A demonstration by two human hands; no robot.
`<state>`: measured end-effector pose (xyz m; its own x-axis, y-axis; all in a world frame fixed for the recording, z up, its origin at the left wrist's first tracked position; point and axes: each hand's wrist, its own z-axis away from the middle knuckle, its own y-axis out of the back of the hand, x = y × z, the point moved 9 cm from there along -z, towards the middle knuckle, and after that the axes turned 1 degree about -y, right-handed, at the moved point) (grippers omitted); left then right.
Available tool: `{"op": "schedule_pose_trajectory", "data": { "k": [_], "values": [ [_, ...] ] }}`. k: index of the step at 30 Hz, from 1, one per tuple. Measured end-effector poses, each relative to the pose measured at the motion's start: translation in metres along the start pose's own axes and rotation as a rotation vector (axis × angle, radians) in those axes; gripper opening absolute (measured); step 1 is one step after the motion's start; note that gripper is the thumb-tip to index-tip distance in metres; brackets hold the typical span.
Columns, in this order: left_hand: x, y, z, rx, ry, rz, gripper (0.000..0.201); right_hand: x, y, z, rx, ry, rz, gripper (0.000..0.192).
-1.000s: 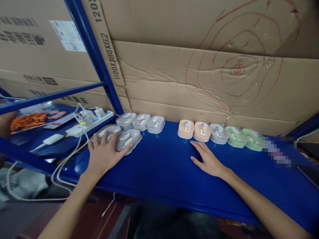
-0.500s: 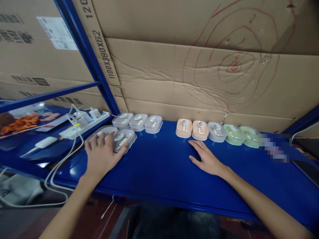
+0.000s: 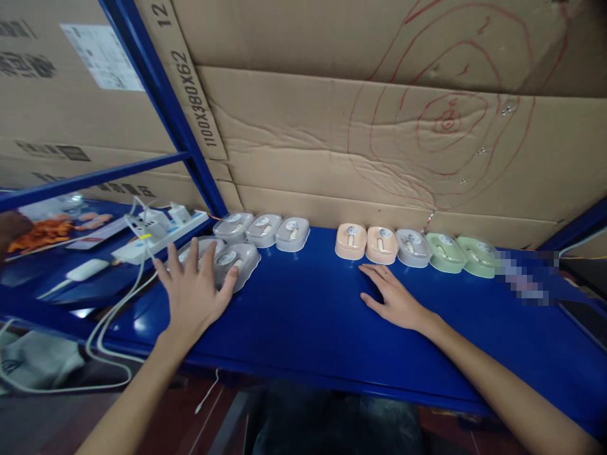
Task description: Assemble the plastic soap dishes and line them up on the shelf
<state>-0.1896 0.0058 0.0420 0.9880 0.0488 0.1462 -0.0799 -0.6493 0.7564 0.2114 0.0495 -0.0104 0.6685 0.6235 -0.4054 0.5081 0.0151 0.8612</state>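
Note:
My left hand [image 3: 194,291] is spread open over two grey plastic cases at the left, one partly hidden under its fingers; its thumb lies by the nearer grey case [image 3: 244,268]. Whether the fingertips touch the cases I cannot tell. Behind them several more grey cases stand in a row, such as the grey case [image 3: 293,235]. My right hand [image 3: 391,300] rests on the blue shelf [image 3: 303,316] with fingers stretched out, holding nothing. Just beyond its fingertips sit a peach case [image 3: 351,242] and a second peach case [image 3: 382,246], then a grey case [image 3: 413,249] and two green cases [image 3: 446,254].
Cardboard [image 3: 294,126] with red rings drawn on it backs the shelf. A blue metal post [image 3: 147,82] rises at the left. Beyond it are a white power strip [image 3: 156,240], white cables [image 3: 102,328], a pile of orange pieces [image 3: 45,234] and another person's hand [image 3: 12,227].
My left hand has spread its fingers wider, and its thumb has drawn back slightly from the nearer case. The right hand stays in place. Another person's hand shows more at the left edge.

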Motion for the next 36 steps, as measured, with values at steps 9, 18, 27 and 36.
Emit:
{"op": "schedule_pose_trajectory", "data": {
  "k": [9,18,27,36],
  "values": [
    [0.115,-0.044,-0.049,-0.185,-0.445,0.025,0.069,0.0,-0.001,0.0,0.006,0.01,0.004,0.061],
    [0.152,-0.124,-0.081,-0.287,-0.411,-0.078,0.076,-0.001,-0.001,0.001,0.004,0.012,0.011,0.061],
    [0.164,-0.091,-0.068,-0.192,-0.511,-0.085,0.039,-0.001,0.0,0.0,0.012,-0.011,0.0,0.058],
    [0.198,-0.052,-0.039,-0.196,-0.734,0.184,0.02,-0.003,0.002,0.0,0.012,-0.027,-0.005,0.063]
  ]
}}
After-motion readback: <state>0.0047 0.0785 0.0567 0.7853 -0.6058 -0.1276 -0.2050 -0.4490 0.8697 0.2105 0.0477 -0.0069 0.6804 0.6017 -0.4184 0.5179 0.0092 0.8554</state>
